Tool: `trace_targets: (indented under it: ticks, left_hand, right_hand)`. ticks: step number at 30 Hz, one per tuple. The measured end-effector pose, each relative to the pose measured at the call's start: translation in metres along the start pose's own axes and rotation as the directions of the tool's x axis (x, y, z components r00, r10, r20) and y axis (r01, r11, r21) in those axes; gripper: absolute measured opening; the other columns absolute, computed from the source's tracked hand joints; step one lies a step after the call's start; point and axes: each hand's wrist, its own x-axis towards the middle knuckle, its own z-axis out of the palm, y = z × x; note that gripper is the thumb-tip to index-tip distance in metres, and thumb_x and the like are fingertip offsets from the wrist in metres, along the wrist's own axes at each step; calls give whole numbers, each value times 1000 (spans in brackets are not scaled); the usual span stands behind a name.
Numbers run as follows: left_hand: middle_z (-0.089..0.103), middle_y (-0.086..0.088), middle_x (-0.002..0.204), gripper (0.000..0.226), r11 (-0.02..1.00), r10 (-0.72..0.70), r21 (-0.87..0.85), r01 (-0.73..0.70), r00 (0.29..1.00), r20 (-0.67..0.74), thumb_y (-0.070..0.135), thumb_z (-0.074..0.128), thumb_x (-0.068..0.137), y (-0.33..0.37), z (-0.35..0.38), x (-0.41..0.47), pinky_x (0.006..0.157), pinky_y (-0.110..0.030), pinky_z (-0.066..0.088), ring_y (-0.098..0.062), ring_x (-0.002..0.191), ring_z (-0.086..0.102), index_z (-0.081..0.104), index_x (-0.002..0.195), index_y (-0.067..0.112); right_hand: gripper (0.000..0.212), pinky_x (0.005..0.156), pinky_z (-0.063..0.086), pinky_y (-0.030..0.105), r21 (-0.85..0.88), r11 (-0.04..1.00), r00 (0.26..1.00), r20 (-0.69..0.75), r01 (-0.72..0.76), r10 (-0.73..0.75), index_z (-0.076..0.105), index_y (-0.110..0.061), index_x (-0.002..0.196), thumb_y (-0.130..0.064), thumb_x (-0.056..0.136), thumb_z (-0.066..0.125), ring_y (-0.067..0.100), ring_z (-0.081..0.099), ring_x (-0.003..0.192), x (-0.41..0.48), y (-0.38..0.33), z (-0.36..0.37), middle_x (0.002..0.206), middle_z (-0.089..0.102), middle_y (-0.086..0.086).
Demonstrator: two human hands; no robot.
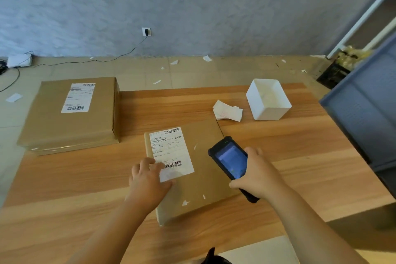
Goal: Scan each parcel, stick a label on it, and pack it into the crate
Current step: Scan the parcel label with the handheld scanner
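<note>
The left hand (147, 178) lies open, fingers pressing the label (171, 150) on the parcel (203, 184). The right hand (257, 173) grips a scanner (230, 161) over the parcel's right edge.

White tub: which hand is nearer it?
Right. The right hand, gripping the scanner, is in front of the tub; the left hand, on the parcel label, lies farther left.
</note>
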Motion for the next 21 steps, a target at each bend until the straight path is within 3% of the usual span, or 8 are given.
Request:
trace_targets:
  ticks: [4, 9, 15, 21]
  left_hand:
    - [45, 4, 130, 46, 988, 148, -54, -146, 989, 25, 46, 60, 84, 27, -2, 10, 97, -34, 39, -21, 121, 39, 54, 124, 25]
    - [58, 12, 113, 30, 965, 259, -69, -254, 963, 73, 43, 59, 86, 72, 0, 27, 83, -31, 52, -9, 95, 59, 60, 113, 28]
    - [57, 19, 95, 23, 954, 301, -40, -299, 947, 108, 37, 59, 87, 123, 14, 48, 79, -29, 52, -4, 85, 58, 63, 108, 29]
    - [59, 18, 93, 19, 968, 243, 33, -248, 963, 116, 37, 57, 87, 156, 24, 63, 76, -31, 53, -5, 84, 60, 63, 104, 32]
  right_hand:
    - [76, 66, 46, 29, 104, 977, 968, -150, -186, 201, 39, -17, 111, -43, 55, 84, 19, 48, 94, 11, 41, 10, 111, 33, 0]
    - [76, 67, 41, 32, -80, 922, 923, -96, -379, 372, 43, -15, 112, -57, 58, 76, 21, 36, 94, 38, 109, 7, 113, 38, 5]
    - [88, 69, 38, 32, -174, 891, 904, 8, -420, 427, 42, -17, 123, -63, 56, 75, 24, 40, 110, 76, 174, 9, 122, 41, 3]
    - [105, 73, 43, 32, -129, 913, 913, 90, -386, 399, 34, -12, 133, -61, 54, 81, 24, 40, 113, 109, 198, 16, 127, 37, 6]
